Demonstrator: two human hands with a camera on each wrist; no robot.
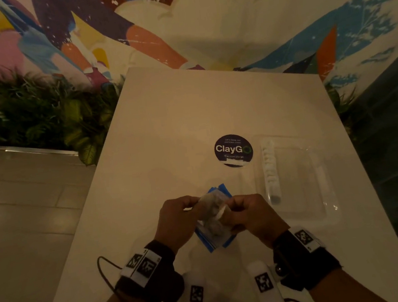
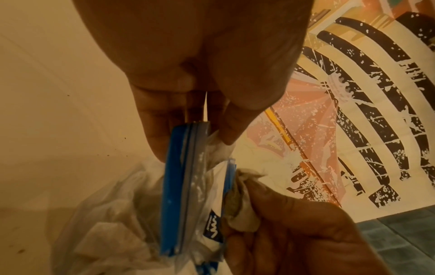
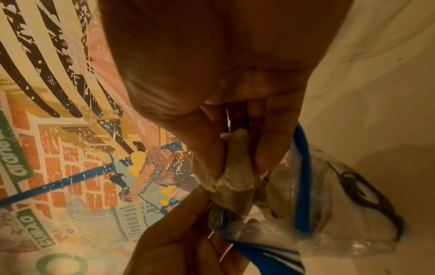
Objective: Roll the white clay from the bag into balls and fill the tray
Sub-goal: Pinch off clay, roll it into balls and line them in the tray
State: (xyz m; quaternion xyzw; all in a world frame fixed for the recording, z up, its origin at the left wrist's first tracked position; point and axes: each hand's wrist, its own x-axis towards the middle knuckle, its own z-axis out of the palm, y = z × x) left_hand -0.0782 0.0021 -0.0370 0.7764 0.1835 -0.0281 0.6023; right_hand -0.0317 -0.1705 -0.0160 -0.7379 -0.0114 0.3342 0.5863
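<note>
Above the near part of the table, both hands hold a clear zip bag with a blue closure strip. My left hand pinches the bag's top edge by the strip between thumb and fingers. My right hand pinches a lump of white clay at the bag's mouth; the same lump shows in the left wrist view. More pale clay pieces lie inside the bag. A clear plastic tray sits to the right, with a row of several white clay balls along its left side.
The white table carries a round dark "ClayGo" sticker just left of the tray. Green plants stand past the table's left edge, and a painted wall rises behind. The tray lies close to the table's right edge.
</note>
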